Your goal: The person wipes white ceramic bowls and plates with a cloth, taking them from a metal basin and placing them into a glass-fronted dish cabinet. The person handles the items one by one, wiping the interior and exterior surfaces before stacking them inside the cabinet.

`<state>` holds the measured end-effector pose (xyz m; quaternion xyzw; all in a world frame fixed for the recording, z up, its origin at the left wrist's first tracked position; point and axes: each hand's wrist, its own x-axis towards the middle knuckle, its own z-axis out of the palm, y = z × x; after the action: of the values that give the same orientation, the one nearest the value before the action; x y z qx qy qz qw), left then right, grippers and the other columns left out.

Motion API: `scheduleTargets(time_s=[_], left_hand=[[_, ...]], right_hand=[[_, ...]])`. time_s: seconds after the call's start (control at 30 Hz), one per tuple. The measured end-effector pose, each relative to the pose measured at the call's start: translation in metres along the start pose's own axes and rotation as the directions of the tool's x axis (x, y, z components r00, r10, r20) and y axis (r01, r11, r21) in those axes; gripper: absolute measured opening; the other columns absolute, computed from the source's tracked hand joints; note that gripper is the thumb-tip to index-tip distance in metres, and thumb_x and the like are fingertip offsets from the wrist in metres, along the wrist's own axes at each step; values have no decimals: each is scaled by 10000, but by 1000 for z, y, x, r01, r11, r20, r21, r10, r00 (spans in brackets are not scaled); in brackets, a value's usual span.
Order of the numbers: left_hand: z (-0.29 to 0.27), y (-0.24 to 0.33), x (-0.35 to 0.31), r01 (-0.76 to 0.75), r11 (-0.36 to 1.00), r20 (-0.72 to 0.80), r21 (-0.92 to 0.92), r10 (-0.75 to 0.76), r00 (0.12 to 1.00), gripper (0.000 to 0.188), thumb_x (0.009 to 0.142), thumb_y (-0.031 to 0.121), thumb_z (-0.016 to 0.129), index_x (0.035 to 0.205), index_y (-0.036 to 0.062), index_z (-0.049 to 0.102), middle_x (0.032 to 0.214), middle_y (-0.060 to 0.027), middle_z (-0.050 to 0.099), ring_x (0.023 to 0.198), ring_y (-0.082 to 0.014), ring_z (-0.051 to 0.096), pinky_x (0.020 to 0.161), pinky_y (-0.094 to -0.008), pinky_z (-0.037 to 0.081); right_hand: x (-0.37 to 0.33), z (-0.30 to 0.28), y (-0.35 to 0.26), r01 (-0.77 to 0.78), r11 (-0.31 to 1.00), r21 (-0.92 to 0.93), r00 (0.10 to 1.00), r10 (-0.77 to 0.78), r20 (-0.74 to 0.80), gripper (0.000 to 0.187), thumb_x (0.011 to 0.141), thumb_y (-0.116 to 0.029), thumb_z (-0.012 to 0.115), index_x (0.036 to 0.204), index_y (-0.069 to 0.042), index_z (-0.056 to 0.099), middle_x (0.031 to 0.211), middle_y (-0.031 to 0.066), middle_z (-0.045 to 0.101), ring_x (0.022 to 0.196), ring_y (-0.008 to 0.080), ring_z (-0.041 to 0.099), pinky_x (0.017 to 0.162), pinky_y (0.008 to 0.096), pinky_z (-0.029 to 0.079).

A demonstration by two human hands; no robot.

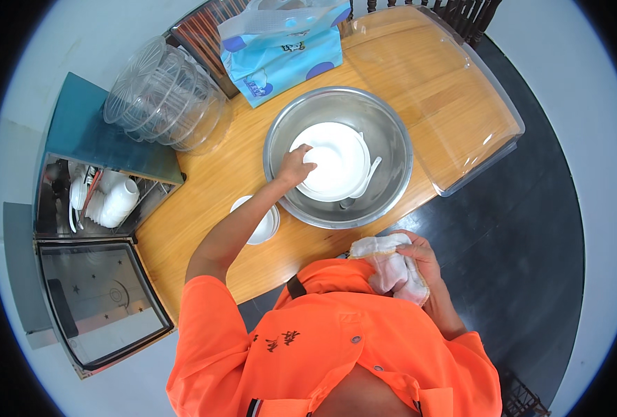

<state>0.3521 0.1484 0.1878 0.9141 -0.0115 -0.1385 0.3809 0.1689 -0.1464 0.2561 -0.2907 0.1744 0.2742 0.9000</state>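
A wide metal basin (392,184) stands on the table and holds a stack of white dishes. The uppermost is a small white bowl (327,167), set over a larger white plate (350,142). My left hand (294,169) reaches into the basin, its thumb and fingers closed on the small bowl's left rim. A white spoon (374,170) leans beside the stack. In front of my body my right hand (421,256) grips a crumpled white cloth (390,263). Under my left forearm, more white bowls (266,226) sit on the table, partly hidden.
At the left, a teal cabinet (86,121) has its glass door (107,302) swung open, with white dishes (118,203) inside. Wire racks (173,97) stand behind it. A blue bag (294,69) is at the back. A clear plastic cover (454,90) lies at the right.
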Motion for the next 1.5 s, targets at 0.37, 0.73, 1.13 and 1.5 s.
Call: scheduleTargets(time_s=[0.37,0.73,1.13,1.5], left_hand=[[5,-12,10,54,998,-110,26,-51,993,444,765,141,675,1161,-16,550,1057,-249,618,1013,-356,597,880,-378,463],[-2,-10,9,163,977,-90,136,-151,984,366,748,228,717,1084,91,669,848,-160,678,741,-269,665,649,-366,536],[4,-3,-13,-53,994,-393,94,86,915,226,842,228,627,1008,93,699,702,-94,668,675,-231,659,626,-346,510],[-1,33,-68,142,-496,107,-857,97,989,549,859,239,528,1310,-33,370,1244,-248,481,1195,-422,437,983,-684,308]], right_hand=[[-13,-4,7,58,996,60,997,-56,-47,272,758,25,565,1027,65,575,908,167,654,772,230,660,724,305,544],[-17,-14,3,83,994,74,996,-80,-49,277,750,9,570,1022,62,583,912,159,655,778,226,656,735,308,540],[-2,-24,-6,65,998,-15,998,-65,-8,273,779,-23,561,1044,39,582,936,131,648,802,203,638,750,295,518],[29,46,-56,281,931,-234,960,-274,63,283,789,-44,555,1063,28,571,934,111,631,830,185,615,769,284,498]])
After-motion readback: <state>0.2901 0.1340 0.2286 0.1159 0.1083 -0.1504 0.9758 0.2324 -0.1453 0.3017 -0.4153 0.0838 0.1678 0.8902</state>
